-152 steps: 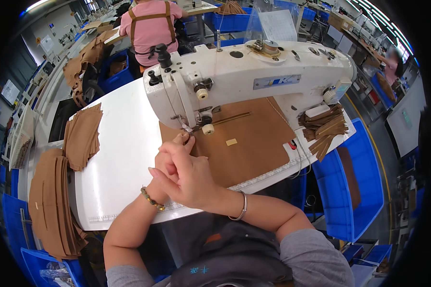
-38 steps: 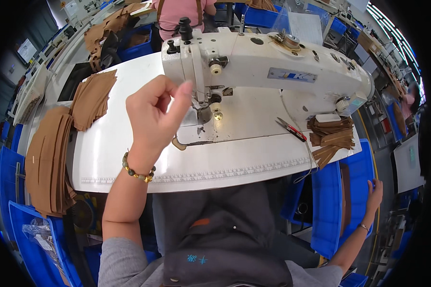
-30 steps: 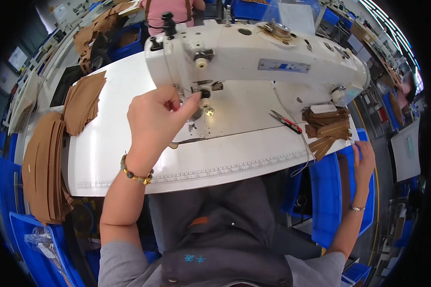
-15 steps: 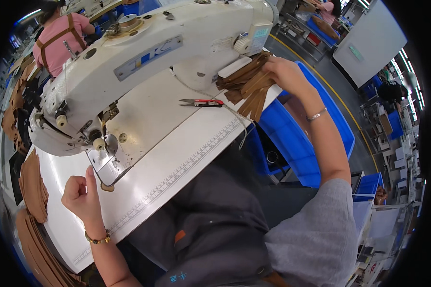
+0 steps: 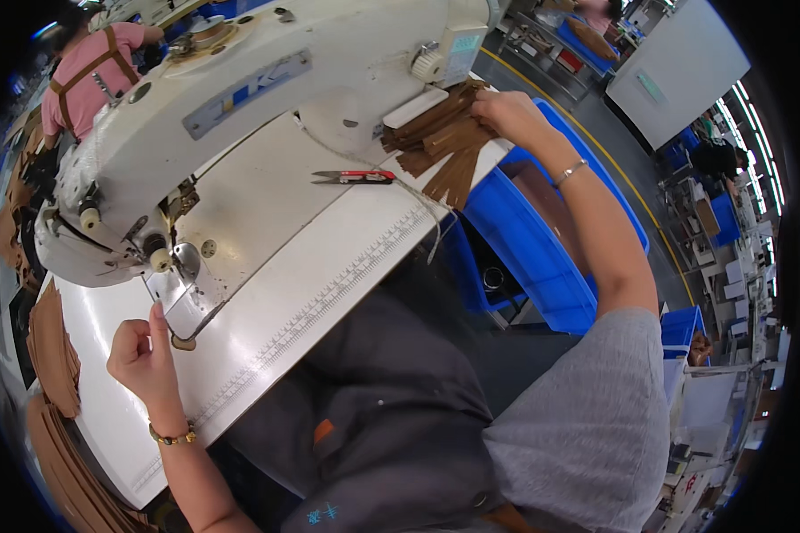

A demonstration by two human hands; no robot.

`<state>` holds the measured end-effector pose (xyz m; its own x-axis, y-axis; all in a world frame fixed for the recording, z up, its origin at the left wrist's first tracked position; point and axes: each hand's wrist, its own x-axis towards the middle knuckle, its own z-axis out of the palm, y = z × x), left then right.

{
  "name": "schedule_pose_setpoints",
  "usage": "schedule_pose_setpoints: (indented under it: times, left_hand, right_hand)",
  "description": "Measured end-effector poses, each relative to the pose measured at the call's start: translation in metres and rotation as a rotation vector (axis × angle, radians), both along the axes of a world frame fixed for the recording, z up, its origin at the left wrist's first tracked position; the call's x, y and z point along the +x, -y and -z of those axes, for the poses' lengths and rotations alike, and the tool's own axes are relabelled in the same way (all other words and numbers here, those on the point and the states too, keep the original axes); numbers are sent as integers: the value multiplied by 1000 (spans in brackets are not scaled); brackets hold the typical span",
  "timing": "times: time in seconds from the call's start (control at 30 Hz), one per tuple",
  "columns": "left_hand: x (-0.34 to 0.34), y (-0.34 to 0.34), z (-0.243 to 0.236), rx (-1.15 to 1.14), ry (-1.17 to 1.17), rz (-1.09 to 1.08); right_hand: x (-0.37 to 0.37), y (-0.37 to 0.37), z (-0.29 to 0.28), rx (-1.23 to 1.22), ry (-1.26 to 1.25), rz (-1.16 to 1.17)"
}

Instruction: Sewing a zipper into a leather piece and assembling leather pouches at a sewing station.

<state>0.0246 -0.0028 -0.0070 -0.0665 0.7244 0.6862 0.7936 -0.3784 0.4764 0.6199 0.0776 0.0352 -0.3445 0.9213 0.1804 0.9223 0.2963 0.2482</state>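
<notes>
My left hand (image 5: 140,355) hovers over the white table in front of the sewing machine's needle area. Its fingers are curled, one digit points up, and I see nothing in it. My right hand (image 5: 512,118) reaches to the far right, its fingers closed on the end of a brown strip in a pile of flat brown strips (image 5: 449,139). That pile lies beside the base of the white sewing machine (image 5: 329,75), some ends hanging toward the table's edge. Red-handled thread snips (image 5: 354,178) lie on the machine bed, left of the pile.
Blue plastic bins (image 5: 529,253) stand below the table's right edge, under my right forearm. A white cord (image 5: 418,197) trails over that edge. Stacked brown pieces (image 5: 53,351) lie along the left side. A person in pink (image 5: 93,71) sits beyond the machine.
The whole view has shifted slightly, so the machine and table appear farther left. My right hand stays at the strip pile, and my left hand keeps its curled pose.
</notes>
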Motion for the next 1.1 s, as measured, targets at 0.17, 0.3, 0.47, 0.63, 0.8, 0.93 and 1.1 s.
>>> schedule_pose_setpoints:
  times: [0.17,0.3,0.47,0.63,0.8,0.93,1.1]
  left_hand:
    - [-4,-2,3,-29,-12,-32]
    - [-3,-3,5,-38,-28,-30]
    - [-3,-2,4,-32,-9,-26]
    - [0,-1,2,-42,-3,-31]
    - [0,1,1,-37,22,-20]
    - [-2,2,1,-8,10,-16]
    - [1,3,1,-33,24,-17]
  right_hand:
    - [13,-8,-14,-60,-10,-53]
    - [14,-7,-9,-13,-41,-40]
    - [16,-9,-1,-46,-29,-9]
    - [18,-5,-20,26,-154,-47]
    - [-11,11,-39,330,-234,-131]
    - [-34,49,-41,633,-358,-77]
    - [-13,133,4,655,-532,452]
